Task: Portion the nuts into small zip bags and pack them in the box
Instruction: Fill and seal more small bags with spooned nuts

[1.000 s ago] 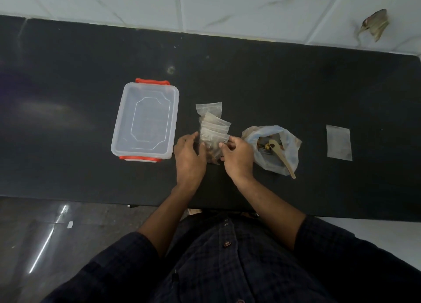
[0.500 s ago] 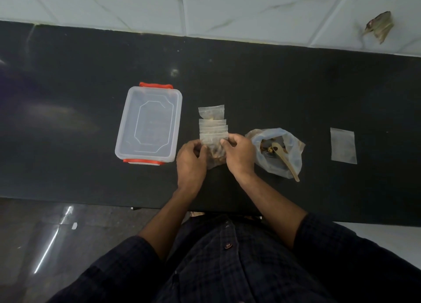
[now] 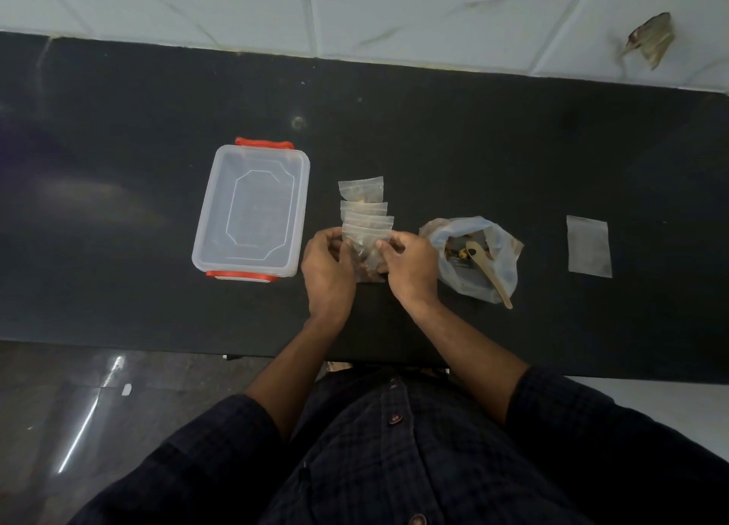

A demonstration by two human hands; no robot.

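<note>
On the black counter (image 3: 118, 287), right of the clear box (image 3: 252, 208), we are pinching the nearest small zip bag (image 3: 367, 244) with left hand (image 3: 327, 268) and right hand (image 3: 410, 268) fingers.

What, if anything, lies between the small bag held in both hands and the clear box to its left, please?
Nothing visible lies between them. The small zip bag is pinched by the left hand and right hand, and the box sits just beyond the left hand on bare black table. Its top appears open, though a clear lid cannot be ruled out.
</note>
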